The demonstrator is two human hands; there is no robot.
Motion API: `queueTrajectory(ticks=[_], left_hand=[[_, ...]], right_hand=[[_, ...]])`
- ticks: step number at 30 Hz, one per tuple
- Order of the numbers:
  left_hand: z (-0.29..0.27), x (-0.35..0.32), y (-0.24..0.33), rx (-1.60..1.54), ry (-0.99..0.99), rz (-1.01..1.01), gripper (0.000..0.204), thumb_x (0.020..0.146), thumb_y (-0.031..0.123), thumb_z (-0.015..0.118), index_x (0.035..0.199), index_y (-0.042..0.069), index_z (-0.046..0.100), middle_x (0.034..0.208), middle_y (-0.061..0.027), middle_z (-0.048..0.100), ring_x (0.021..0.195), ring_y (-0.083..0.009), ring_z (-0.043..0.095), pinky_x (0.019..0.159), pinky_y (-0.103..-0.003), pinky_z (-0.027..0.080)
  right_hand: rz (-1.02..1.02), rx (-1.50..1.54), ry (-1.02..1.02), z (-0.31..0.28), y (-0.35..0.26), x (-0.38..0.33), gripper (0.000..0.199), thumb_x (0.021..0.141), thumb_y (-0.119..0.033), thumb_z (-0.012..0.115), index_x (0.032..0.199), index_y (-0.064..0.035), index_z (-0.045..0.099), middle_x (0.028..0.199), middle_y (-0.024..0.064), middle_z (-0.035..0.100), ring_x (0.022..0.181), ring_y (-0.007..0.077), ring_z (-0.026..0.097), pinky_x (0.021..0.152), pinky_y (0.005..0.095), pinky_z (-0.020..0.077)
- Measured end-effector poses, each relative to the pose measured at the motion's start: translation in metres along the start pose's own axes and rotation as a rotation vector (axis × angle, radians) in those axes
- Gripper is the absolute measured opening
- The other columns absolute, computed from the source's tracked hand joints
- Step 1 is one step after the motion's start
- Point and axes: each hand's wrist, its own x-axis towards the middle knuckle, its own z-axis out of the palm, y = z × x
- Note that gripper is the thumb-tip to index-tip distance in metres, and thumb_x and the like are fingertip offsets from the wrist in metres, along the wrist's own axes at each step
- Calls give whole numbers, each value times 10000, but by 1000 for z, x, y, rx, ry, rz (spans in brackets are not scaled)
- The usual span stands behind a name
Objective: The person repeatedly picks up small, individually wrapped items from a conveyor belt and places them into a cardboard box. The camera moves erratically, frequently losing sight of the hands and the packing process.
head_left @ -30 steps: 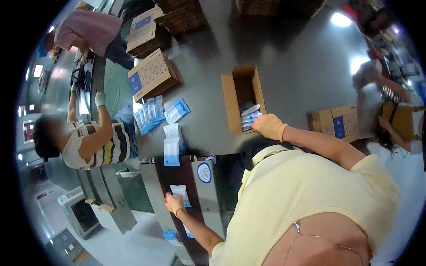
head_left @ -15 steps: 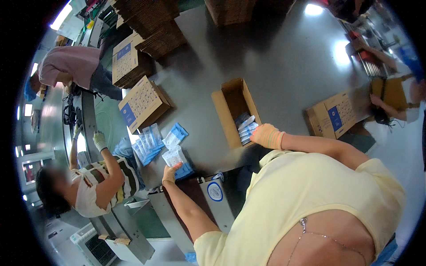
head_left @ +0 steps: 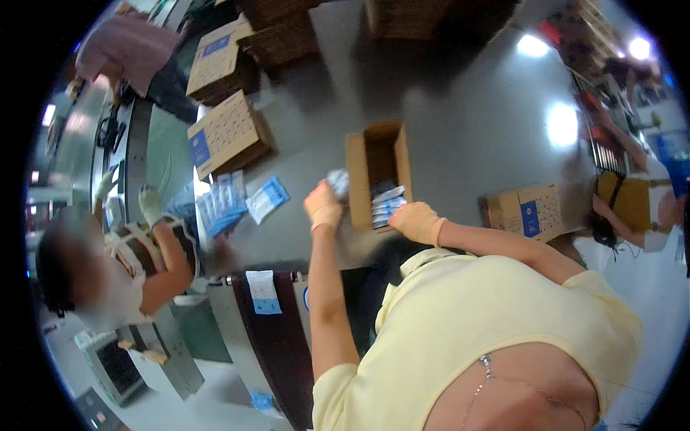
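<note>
An open cardboard box (head_left: 356,179) stands on the grey table in front of me, with a row of white and blue packets (head_left: 388,205) in its near end. Just left of it, my gloved left hand (head_left: 323,207) is closed on a whitish packet (head_left: 338,184), blurred by motion. My right hand (head_left: 417,221), gloved too, is closed at the box's near right corner, its fingertips against the packets. Farther left lie a single blue and white packet (head_left: 267,200) and a fanned group of packets (head_left: 223,203).
A brown conveyor belt (head_left: 277,345) carrying one packet (head_left: 264,292) runs below the table's near edge. Closed printed cartons stand at left (head_left: 230,135) and right (head_left: 525,212). Stacked flat cardboard (head_left: 280,39) is at the back. A gloved co-worker (head_left: 136,269) is at left; others work farther off.
My left hand has moved right, from beside the loose packets to the box, carrying a packet. A packet now shows on the belt. My right hand stays at the box; the view has shifted.
</note>
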Motion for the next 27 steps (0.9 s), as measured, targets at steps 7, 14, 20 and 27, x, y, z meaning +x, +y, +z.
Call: queueTrajectory(ticks=[7, 14, 20, 27], left_hand=[[-92, -23, 4, -1163, 288, 207, 652, 678, 18, 761, 1245, 41, 440, 1178, -145, 567, 1040, -340, 591, 868, -484, 516], [34, 25, 88, -1891, -378, -77, 546, 862, 460, 561, 1243, 83, 459, 1208, -127, 558, 1044, -336, 588, 781, -536, 536], [33, 17, 104, 44, 191, 349, 649, 607, 287, 812, 1155, 94, 523, 1130, -13, 592, 1179, -216, 473, 1091, -480, 113], [-43, -12, 107, 18, 164, 530, 1183, 449, 346, 892, 1399, 31, 261, 1410, -131, 359, 1313, -298, 319, 1078, -477, 227]], right_hand=[[2, 66, 35, 10, 6, 0, 156, 751, -83, 615, 894, -102, 673, 882, 98, 680, 864, 280, 667, 680, 405, 550], [34, 50, 24, 10, 10, -8, 134, 783, -169, 593, 884, -117, 663, 877, 78, 674, 865, 286, 661, 686, 394, 544], [19, 30, 82, 18, 13, -9, 134, 776, -128, 608, 891, -94, 668, 874, 101, 683, 858, 287, 660, 674, 382, 545], [7, 39, 43, 14, 10, -10, 128, 778, -131, 600, 885, -105, 666, 877, 116, 681, 867, 293, 661, 675, 400, 548]])
